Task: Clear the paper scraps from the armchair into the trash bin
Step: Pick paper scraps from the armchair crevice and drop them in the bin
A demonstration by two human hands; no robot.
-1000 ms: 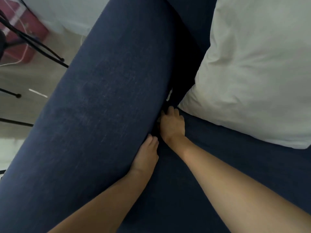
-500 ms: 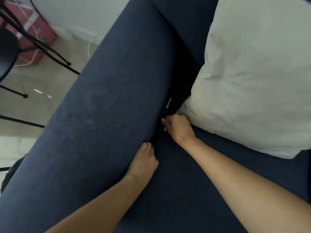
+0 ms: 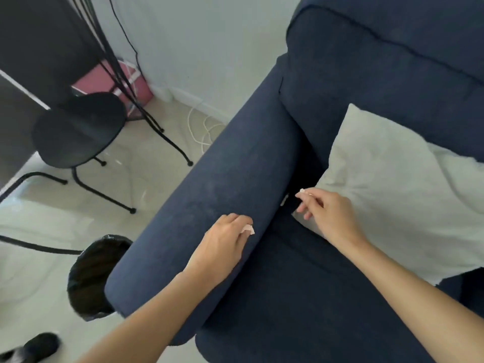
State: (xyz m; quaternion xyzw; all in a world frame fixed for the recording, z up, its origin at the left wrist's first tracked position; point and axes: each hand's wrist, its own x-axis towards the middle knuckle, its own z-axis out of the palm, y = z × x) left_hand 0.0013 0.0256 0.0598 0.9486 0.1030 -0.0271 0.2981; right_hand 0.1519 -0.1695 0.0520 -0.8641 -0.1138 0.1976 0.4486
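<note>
The dark blue armchair [image 3: 222, 179] fills the middle and right of the view. My left hand [image 3: 225, 239] rests on its left armrest, fingers closed around a small white paper scrap [image 3: 248, 229]. My right hand [image 3: 327, 213] hovers over the gap between armrest and seat, pinching another tiny paper scrap [image 3: 302, 190] at its fingertips. One more white scrap [image 3: 285, 199] sticks out of that gap. The trash bin [image 3: 91, 279], lined with a black bag, stands on the floor left of the armrest's front end, partly hidden behind it.
A white pillow [image 3: 392, 195] leans on the seat at the right. A black round stool [image 3: 78, 129] and thin black metal legs [image 3: 162, 137] stand on the pale floor to the left. A pink box [image 3: 136, 87] and white cable [image 3: 201, 127] lie by the wall.
Both hands came up out of the gap between armrest and seat, each now holding a scrap. My head pulled back, bringing the bin, stool and floor into view.
</note>
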